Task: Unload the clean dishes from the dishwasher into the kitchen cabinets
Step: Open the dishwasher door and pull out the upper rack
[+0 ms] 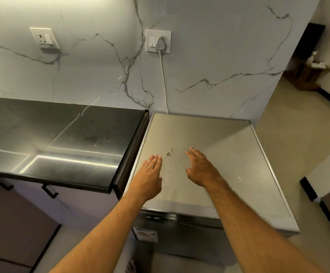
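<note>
The dishwasher (229, 154) is a free-standing steel-grey box with a flat top, standing right of the counter, and its door is closed. My left hand (150, 176) stretches out over the top's left part, fingers straight and together. My right hand (201, 168) hovers over the middle of the top, fingers straight and slightly spread. Neither hand holds anything. No dishes are in view. Lower cabinets (22, 223) with dark handles sit under the counter.
A dark polished counter (61, 138) runs to the left, level with the dishwasher top. A white cable (163, 79) drops from a wall socket (158, 41) behind the dishwasher. Beige floor (290, 146) opens to the right; a brown box (307, 75) stands far back.
</note>
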